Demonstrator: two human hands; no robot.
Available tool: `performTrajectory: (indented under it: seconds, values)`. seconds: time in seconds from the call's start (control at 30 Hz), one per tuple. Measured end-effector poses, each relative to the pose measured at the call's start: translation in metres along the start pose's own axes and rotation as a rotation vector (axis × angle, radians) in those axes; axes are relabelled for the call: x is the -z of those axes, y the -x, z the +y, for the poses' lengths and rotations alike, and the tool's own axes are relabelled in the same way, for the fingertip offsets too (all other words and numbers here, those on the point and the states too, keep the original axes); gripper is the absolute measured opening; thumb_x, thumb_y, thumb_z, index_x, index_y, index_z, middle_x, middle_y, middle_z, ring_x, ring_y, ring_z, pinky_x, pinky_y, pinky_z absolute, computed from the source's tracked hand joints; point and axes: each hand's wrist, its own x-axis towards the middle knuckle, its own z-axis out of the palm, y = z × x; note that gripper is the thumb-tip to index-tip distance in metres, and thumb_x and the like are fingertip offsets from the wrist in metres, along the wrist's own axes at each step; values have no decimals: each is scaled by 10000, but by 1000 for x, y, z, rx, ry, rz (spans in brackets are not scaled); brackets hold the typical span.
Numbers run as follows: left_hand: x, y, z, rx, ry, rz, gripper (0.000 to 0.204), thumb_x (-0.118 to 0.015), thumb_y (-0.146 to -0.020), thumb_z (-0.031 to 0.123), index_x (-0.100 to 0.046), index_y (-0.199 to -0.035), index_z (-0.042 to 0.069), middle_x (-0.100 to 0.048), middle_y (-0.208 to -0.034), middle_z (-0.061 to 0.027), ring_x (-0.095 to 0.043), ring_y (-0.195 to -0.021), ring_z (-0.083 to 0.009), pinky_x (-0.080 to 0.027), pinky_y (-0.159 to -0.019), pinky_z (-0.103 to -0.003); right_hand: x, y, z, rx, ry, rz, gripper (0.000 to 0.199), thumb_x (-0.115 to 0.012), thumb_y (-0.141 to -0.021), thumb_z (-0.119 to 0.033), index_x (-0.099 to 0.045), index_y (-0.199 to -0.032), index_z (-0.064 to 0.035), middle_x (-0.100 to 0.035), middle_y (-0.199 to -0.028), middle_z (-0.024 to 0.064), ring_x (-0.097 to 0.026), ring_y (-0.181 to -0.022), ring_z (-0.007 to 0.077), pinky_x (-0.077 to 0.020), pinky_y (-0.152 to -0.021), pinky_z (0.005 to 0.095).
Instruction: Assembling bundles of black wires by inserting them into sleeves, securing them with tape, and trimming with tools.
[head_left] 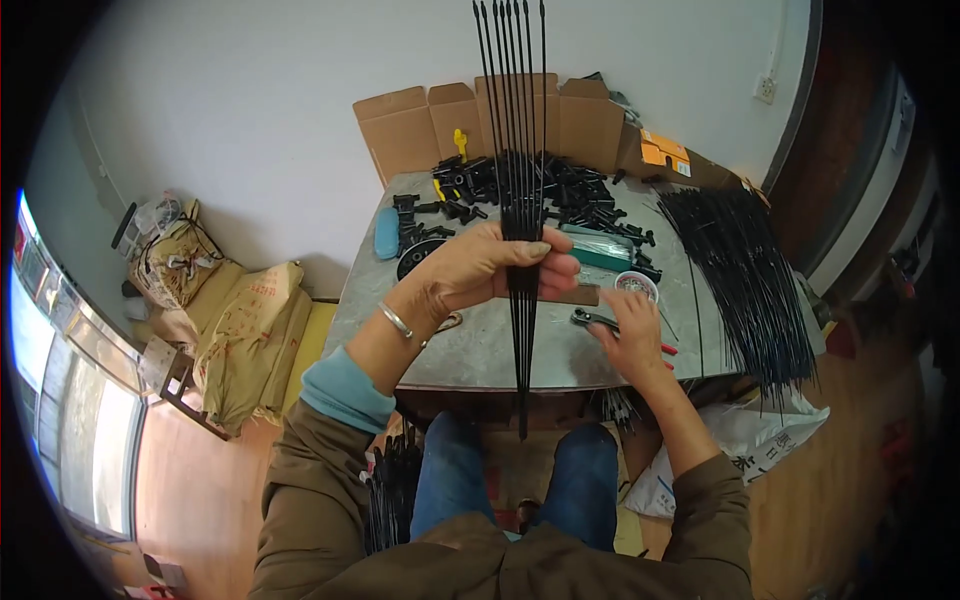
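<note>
My left hand [490, 262] is closed around a bundle of long thin black rods [522, 335], held upright above the table's front edge. The rods fan out slightly toward small pointed tips at the top and narrow together at the bottom. My right hand [635, 335] is over the right part of the table, its thumb and fingers apart. It partly covers a pair of pliers [592, 318] with red on the handles; whether it touches them is hard to make out. Just beyond its fingers stands a small white tub [637, 284] of small pieces.
Black plastic fittings [570, 190] are heaped at the back of the grey table [470, 355], before upright cardboard [410, 120]. A large pile of black rods [740, 280] overhangs the right edge. A blue case [387, 234] lies left; a white sack [740, 450] rests below right.
</note>
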Motion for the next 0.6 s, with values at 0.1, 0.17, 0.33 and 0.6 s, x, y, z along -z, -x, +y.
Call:
performTrajectory:
  seconds: [0.1,0.17,0.33,0.6]
  values:
    - [-5,16,-7,22,30,-75,339,-644,-873,168,-569,-1140,-27,-658,-1036,-182,-645,-977,-300,-518,-878,-422,7,-71,-48,94,-286,202,484,-742,-666,-120,-586,-1121,-67,-602,-1074,106,-524,-1066,326,-398,-906,437]
    - [-18,27,-11,58,52,-169,332,-635,-879,174,-564,-1131,-32,-657,-1029,-187,-642,-983,-316,-513,-875,-427,6,-102,-55,145,-486,-18,458,-732,-656,-105,-602,-1094,-61,-617,-1010,126,-550,-993,327,-403,-900,432]
    - [-32,73,-8,61,0,-237,272,-594,-896,140,-582,-1076,-63,-661,-1009,-184,-644,-976,-269,-477,-924,-372,-34,-101,-47,242,-675,-313,264,-684,-663,-86,-625,-920,-88,-639,-847,91,-595,-832,293,-429,-814,372]
    - [6,48,-121,10,-266,-168,225,-542,-913,76,-613,-1092,-40,-662,-1042,-140,-621,-1018,-214,-454,-934,-335,-98,-121,37,348,360,-162,520,-659,-685,-90,-541,-1191,-100,-598,-1079,57,-488,-1115,269,-352,-951,497]
